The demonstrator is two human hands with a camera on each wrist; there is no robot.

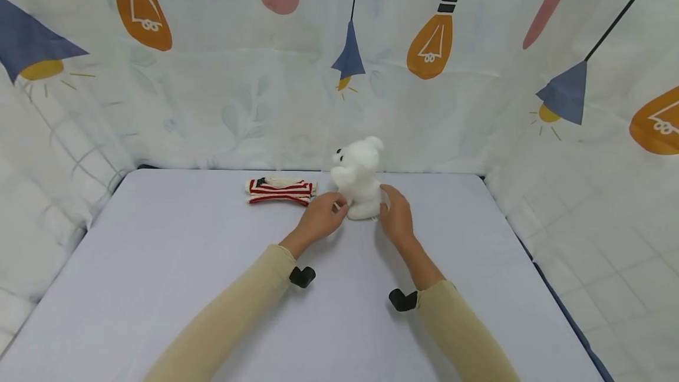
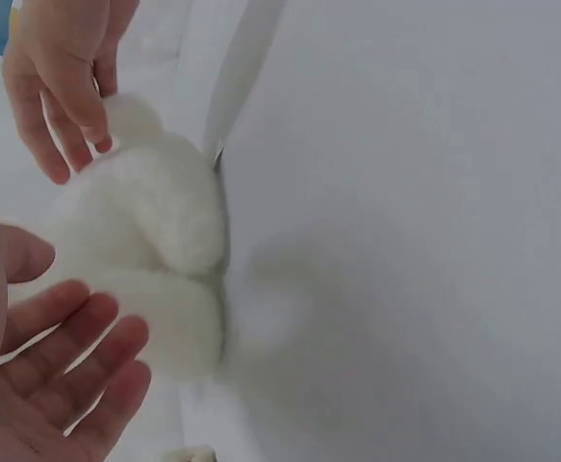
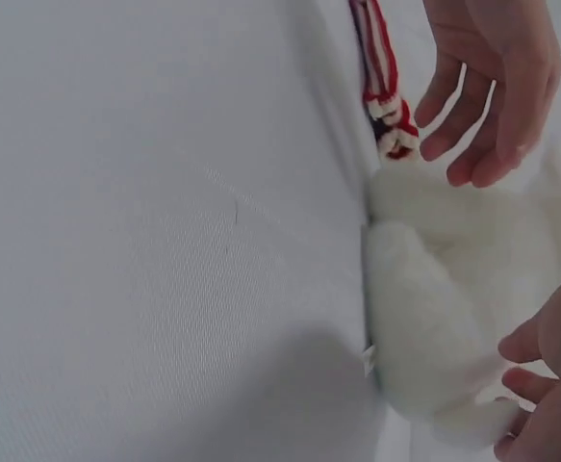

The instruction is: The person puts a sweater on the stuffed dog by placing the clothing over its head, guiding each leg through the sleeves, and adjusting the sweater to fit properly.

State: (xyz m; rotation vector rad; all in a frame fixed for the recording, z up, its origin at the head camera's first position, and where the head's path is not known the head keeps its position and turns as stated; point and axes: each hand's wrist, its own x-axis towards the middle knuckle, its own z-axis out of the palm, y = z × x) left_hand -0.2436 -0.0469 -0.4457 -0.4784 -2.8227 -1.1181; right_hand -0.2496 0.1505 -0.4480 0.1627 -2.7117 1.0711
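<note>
A fluffy white stuffed animal with dark eyes sits upright near the far edge of the table, its face turned to the left. My left hand is at its left side, fingers loosely bent beside the plush; in the left wrist view the palm and spread fingers hold nothing. On the other side, my right hand has its fingertips right at the toy's back. The right wrist view shows the right thumb and fingers next to the small white tail, without closing round the body.
A folded red-and-cream striped knit piece lies left of the toy, close to my left hand. The white table meets a printed cloth backdrop behind, with cloth walls at both sides.
</note>
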